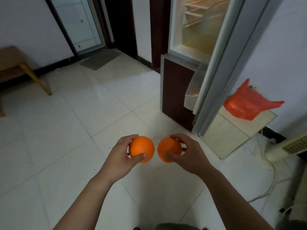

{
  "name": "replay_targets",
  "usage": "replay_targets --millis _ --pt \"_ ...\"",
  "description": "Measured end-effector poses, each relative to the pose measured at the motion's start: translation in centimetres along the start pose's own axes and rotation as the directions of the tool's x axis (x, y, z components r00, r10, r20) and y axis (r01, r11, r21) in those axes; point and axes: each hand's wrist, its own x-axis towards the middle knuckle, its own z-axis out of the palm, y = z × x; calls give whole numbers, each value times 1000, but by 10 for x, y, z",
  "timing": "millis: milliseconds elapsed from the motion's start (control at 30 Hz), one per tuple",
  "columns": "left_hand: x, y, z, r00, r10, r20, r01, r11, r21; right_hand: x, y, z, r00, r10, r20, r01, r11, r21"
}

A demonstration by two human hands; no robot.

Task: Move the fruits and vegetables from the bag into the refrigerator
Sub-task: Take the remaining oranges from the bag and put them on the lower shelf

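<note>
My left hand [123, 156] grips an orange [143, 147], thumb and fingers curled round it. My right hand [187, 155] grips a second orange [167, 149] the same way. The two fruits sit side by side, a small gap apart, above the tiled floor. Ahead at the upper right stands the refrigerator [197, 27], lit inside, its shelves showing. Its door [232, 63] is swung open towards me, with a clear door bin [192, 97] low on it. A red plastic bag [247, 103] lies on a low pale table [232, 130] right of the door.
A wooden bench [18, 67] stands at the left wall. A grey mat [99, 58] lies before a glass door at the back. A white fan [289, 146] and trailing cables [267, 163] sit at the right. Tiled floor stretches between me and the refrigerator.
</note>
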Motion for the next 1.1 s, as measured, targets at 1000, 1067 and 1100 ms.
replay_targets --millis 1000,1067,1100 --pt "455 8 -99 992 91 83 -92 996 11 422 -47 -24 984 123 -127 -128 991 -32" --pt "487 18 -92 987 129 94 -128 992 -16 444 -43 -39 977 145 -158 -153 988 -34" --pt "505 24 -87 984 144 106 -141 989 -31 454 -40 -46 971 148 -186 -158 987 -36"
